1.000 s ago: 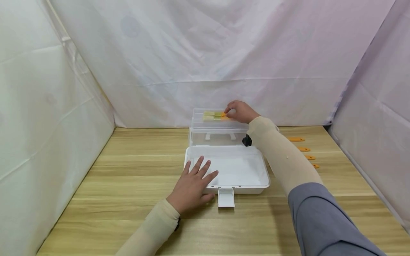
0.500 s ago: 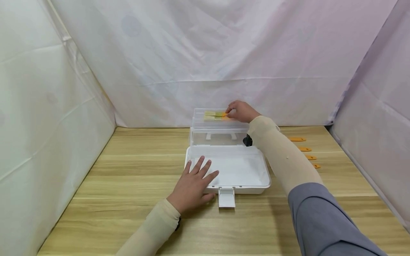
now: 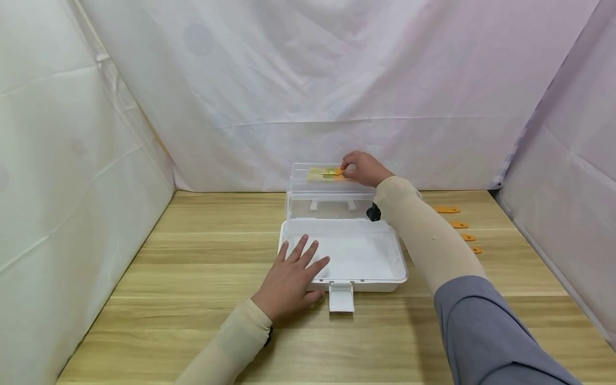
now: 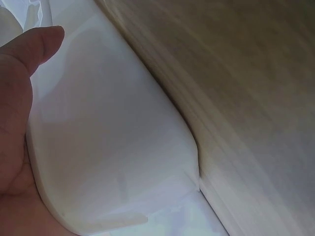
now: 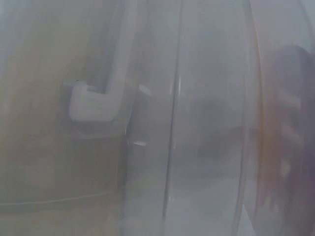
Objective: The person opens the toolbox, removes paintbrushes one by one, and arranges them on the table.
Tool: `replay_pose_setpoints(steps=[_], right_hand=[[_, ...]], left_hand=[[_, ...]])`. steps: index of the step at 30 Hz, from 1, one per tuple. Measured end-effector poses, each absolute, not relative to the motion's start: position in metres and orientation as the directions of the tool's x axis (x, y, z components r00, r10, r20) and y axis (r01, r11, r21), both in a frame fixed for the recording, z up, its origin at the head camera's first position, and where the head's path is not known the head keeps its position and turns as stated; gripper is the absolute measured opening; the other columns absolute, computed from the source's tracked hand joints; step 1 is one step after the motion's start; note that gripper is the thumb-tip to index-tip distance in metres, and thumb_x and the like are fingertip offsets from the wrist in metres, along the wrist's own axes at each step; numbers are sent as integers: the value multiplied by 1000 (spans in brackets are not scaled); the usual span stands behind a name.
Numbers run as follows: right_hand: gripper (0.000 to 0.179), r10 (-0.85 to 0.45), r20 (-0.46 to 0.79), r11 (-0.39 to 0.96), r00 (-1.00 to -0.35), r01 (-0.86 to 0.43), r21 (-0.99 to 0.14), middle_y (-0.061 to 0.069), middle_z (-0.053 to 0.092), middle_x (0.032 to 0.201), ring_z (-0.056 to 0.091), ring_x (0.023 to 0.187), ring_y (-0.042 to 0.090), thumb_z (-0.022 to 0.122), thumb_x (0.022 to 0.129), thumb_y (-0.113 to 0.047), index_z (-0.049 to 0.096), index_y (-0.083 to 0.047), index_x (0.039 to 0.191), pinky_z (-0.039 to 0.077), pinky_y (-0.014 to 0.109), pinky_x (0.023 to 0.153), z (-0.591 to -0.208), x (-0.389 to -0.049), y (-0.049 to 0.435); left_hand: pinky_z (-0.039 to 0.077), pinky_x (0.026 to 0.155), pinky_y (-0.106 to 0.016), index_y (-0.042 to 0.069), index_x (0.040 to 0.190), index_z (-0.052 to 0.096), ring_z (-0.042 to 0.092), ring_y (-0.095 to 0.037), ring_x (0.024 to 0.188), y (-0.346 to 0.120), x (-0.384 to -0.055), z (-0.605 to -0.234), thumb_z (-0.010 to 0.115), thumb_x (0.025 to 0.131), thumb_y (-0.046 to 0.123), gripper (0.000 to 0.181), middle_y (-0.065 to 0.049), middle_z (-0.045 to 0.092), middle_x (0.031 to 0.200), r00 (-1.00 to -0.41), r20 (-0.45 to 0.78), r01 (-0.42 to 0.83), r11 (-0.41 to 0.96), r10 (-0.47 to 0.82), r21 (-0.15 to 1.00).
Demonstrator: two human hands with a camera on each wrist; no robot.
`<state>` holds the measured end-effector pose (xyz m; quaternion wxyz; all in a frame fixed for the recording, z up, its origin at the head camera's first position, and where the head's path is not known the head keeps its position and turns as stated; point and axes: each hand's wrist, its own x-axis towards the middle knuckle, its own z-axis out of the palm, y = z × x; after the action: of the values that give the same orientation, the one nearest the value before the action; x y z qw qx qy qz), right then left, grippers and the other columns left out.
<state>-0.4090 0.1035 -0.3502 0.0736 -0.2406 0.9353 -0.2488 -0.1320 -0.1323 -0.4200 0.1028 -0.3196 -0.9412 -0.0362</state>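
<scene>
My right hand (image 3: pixel 364 169) pinches a paintbrush (image 3: pixel 331 171) by its orange handle, over the clear upper compartment (image 3: pixel 299 184) at the back of a white plastic box (image 3: pixel 377 281). Pale bristles point left. Just below it, in the same compartment, shows a second brush (image 3: pixel 328 178). My left hand (image 3: pixel 286 283) lies with spread fingers across the box's front left corner, thumb along the front wall. In the left wrist view, the palm (image 4: pixel 12 123) sits against the box wall (image 4: pixel 113 123). Clear plastic fills the right wrist view, hiding the fingers there.
Several orange handle ends (image 3: pixel 446 209) stick out past my right forearm, on the wooden table (image 3: pixel 202 256). A white latch (image 3: pixel 341 298) hangs down from the box front. Behind the clear plastic shows a white carry handle (image 5: pixel 98 103). White cloth (image 3: pixel 298 80) hangs close behind the box.
The brush in my right hand has turned about its length, flat to edge-on and then partly flat again. Both hands stay nearly where they were.
</scene>
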Motion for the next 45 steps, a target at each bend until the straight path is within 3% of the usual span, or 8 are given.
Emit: replay_pose_setpoints(steps=[15,28,45], right_hand=[[16,-473,146,680,-869,-466,-567,9,55,134,47,127,28,63,96,-17,72,-7,105,41,46,104,-349,-407,108],[18,-447,111,682,-888,-418,-600,6,53,138,45,131,28,64,98,-22,70,-10,109,40,47,106,-340,-393,118],[10,-588,203,605,-783,-593,-532,8,56,137,41,135,29,67,96,-15,70,-13,105,43,48,102,-318,-353,141]], left_hand=[[23,111,-63,24,146,51,20,-35,149,-133,-134,-419,66,88,55,67,-12,40,155,-775,214,608,794,595,-8],[21,112,-63,24,146,51,18,-35,149,-132,-135,-417,66,88,54,67,-12,39,155,-781,193,606,796,594,0],[21,112,-63,24,145,52,19,-35,149,-133,-137,-419,66,88,55,67,-12,41,154,-775,206,610,792,597,2]])
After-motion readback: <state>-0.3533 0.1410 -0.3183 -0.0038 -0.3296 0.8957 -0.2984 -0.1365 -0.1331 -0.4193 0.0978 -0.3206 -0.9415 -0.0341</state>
